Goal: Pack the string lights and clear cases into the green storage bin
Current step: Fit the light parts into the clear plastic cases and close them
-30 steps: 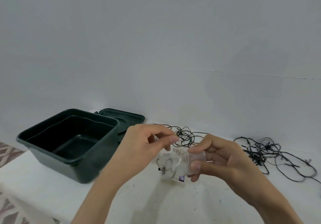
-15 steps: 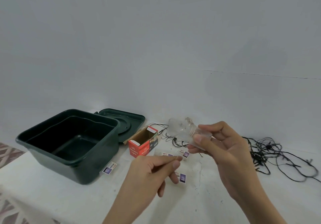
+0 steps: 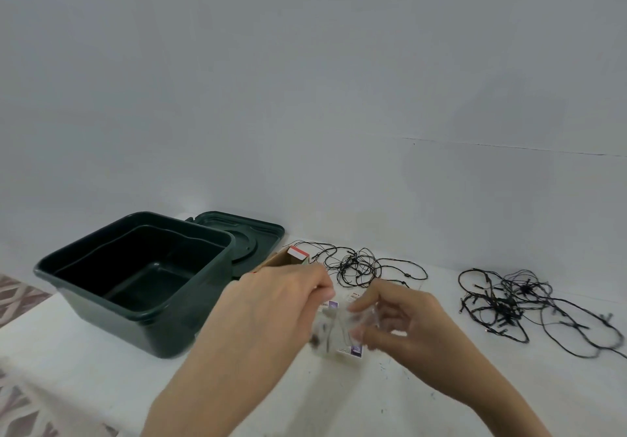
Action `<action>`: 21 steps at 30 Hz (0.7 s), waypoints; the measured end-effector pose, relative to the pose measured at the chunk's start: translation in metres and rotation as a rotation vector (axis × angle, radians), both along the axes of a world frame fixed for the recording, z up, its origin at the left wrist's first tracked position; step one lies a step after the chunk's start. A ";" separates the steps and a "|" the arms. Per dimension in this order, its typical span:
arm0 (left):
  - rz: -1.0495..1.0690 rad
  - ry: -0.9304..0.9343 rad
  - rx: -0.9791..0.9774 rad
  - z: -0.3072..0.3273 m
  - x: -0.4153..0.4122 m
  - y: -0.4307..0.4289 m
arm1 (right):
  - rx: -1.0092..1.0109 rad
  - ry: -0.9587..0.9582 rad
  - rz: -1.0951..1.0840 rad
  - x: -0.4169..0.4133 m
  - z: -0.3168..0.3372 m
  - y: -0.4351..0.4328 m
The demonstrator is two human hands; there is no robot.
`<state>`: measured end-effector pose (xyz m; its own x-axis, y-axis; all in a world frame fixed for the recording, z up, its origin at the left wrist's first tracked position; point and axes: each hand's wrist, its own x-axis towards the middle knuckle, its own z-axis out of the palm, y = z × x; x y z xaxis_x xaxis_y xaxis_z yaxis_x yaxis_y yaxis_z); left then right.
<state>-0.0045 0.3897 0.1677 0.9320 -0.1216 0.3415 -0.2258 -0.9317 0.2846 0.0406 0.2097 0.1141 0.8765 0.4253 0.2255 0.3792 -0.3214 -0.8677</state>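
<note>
The dark green storage bin (image 3: 101, 268) stands open and empty at the left of the white table. Between my hands sits a clear case (image 3: 339, 329) with a small wire inside, blurred by motion. My left hand (image 3: 271, 314) pinches its left side and my right hand (image 3: 403, 321) pinches its right side, just above the table. One tangle of black string lights (image 3: 359, 265) lies behind my hands. A larger tangle of string lights (image 3: 519, 301) lies at the right.
The bin's green lid (image 3: 247, 236) lies flat behind the bin. An open cardboard box with a red and white flap (image 3: 291, 255) is partly hidden behind my left hand. Small labelled cards (image 3: 354, 350) lie on the table under the case. A patterned floor (image 3: 20, 296) shows at the left.
My right hand has brought the clear case down from chest height towards the table. My left hand has risen from below to grip the case's left side, covering most of the cardboard box.
</note>
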 end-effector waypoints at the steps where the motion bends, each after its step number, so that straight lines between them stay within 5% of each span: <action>1: -0.023 -0.004 -0.035 0.000 0.004 0.004 | 0.058 0.104 0.095 -0.002 0.003 -0.002; 5: -0.172 0.146 -0.412 -0.016 0.020 0.011 | 0.319 0.376 0.323 -0.006 0.009 -0.011; 10: -0.266 0.359 -0.953 -0.028 0.021 0.009 | 0.680 0.485 0.378 -0.007 0.008 -0.009; 16: -0.264 0.451 -1.057 -0.032 0.010 0.009 | 1.053 0.494 0.171 -0.005 0.015 -0.003; 21: -0.223 0.483 -0.931 -0.033 0.002 0.009 | 1.092 0.342 -0.047 -0.004 0.016 -0.001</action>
<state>-0.0026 0.3986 0.1349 0.9821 -0.1879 -0.0112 -0.0375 -0.2536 0.9666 0.0367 0.2086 0.1299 0.9729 0.1139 0.2011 0.0774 0.6595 -0.7477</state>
